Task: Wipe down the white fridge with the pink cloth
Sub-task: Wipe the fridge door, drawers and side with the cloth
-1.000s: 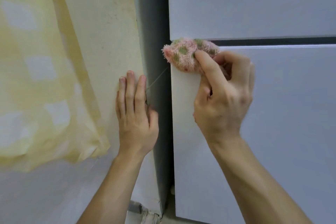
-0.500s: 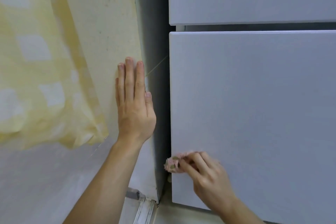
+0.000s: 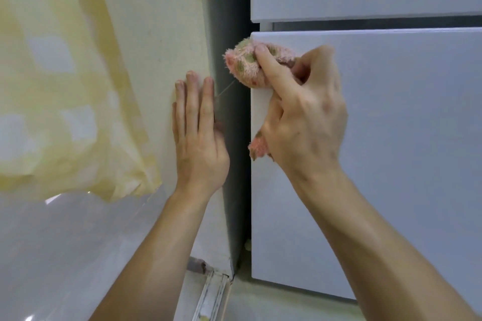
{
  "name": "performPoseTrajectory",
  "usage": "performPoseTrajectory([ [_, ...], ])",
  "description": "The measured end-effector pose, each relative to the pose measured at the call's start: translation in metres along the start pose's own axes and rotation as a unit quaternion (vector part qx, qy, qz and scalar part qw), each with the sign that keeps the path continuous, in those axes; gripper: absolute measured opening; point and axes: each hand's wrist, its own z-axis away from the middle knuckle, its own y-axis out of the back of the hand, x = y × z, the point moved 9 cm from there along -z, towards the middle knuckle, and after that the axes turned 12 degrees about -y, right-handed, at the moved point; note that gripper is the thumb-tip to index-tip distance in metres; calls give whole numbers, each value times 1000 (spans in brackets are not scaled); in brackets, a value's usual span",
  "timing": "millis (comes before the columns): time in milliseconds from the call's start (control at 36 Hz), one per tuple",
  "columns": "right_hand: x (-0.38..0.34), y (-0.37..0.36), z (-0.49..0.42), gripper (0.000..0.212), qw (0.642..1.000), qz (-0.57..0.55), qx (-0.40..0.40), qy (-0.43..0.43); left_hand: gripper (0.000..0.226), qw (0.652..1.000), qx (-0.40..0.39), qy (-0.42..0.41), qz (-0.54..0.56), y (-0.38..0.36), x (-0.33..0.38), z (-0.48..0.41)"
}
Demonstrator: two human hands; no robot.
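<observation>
Pink cloth is gripped in our right hand to rub the white fridge edge, while our flat left hand presses the wall beside it, probably for balance.

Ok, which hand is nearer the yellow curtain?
Left. The left hand lies flat on the wall beside the curtain; the right hand grips the cloth at the fridge door edge, farther off.

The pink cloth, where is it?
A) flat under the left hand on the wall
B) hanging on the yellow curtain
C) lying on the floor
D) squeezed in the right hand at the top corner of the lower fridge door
D: the right hand grips the pink cloth against the upper left corner of the lower fridge door, while the left hand lies flat and bare on the wall.
</observation>
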Motion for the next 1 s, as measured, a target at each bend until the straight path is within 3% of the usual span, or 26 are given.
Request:
performPoseTrajectory([
  [83,7,-9,29,46,997,14,-27,67,68,1000,2,-7,-3,2,-1,-1],
  [167,35,-18,91,54,985,28,-110,133,63,1000,-3,-3,-14,0,1,-1],
  [278,94,-28,191,64,950,58,-261,162,61,1000,-8,-2,-27,-1,3,1],
  [417,121,-24,218,67,927,77,-323,173,60,999,6,-5,-51,1,7,2],
  [500,117,-12,197,68,949,53,-281,130,63,997,33,11,-63,-1,16,7],
  [639,107,34,106,61,991,35,-112,69,59,998,17,-49,-38,-17,44,11],
  [722,108,56,51,55,999,15,-31,0,56,997,25,-47,-51,-21,55,13],
  [833,111,82,6,67,996,-44,40,-74,55,995,24,-70,-66,-28,68,15],
  [889,111,86,3,65,993,-61,57,-79,56,995,19,-77,-67,-30,71,16],
  [1000,113,77,37,36,996,17,86,-13,56,994,12,-83,-70,-30,71,17],
])
